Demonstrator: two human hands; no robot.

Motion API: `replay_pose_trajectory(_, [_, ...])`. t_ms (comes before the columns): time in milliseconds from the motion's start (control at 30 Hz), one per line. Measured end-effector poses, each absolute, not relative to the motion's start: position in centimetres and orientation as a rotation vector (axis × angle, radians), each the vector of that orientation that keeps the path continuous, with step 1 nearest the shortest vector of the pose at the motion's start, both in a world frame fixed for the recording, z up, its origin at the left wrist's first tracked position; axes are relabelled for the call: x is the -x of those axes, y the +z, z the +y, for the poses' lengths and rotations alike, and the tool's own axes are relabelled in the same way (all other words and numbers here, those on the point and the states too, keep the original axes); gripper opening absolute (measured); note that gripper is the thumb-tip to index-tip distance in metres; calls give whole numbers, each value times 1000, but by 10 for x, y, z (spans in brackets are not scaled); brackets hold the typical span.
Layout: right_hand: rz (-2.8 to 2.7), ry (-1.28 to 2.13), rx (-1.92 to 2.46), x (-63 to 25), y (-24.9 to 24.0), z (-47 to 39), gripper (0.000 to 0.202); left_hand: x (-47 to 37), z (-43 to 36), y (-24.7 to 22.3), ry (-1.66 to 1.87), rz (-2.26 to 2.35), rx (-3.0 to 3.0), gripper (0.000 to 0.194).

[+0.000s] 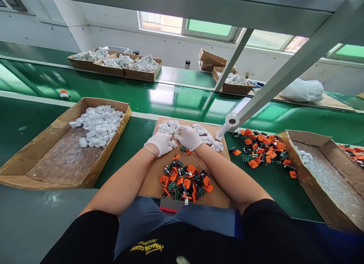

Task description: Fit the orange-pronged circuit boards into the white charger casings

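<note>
We hold our gloved left hand (160, 144) and right hand (189, 138) close together over the cardboard (148, 182), fingers curled; we cannot tell whether either grips anything. White pieces (205, 133) lie just beyond and beside our hands. A small board (182, 148) sits just below them, and nearer us is a heap of orange parts (186, 183) with circuit boards and wires. Our forearms flank this heap. An open box (65, 158) of more white pieces stands to our left.
</note>
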State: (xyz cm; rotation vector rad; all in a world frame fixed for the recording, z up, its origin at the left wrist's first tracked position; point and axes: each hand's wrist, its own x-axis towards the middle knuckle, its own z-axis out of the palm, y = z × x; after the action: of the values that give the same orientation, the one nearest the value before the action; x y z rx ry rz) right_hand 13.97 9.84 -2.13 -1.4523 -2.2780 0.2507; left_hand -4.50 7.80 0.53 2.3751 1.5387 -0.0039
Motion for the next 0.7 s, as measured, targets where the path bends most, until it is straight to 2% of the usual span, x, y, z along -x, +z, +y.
replay_pose_trajectory(233, [-2477, 252, 1631, -135, -15, 107, 24, 45, 81, 2, -13, 1647, -2262, 84])
replay_pose_trajectory(433, [-2410, 147, 1773, -129, -20, 119, 26, 39, 85, -6, 55, 1697, -2217, 72])
replay_pose_trajectory(567, [-2358, 125, 1699, -131, -22, 115, 32, 35, 84, -9, 155, 1725, -2259, 72])
replay_pose_trajectory(700, [-2364, 166, 1510, -130, -22, 100, 37, 42, 85, -2, 167, 1707, -2285, 84])
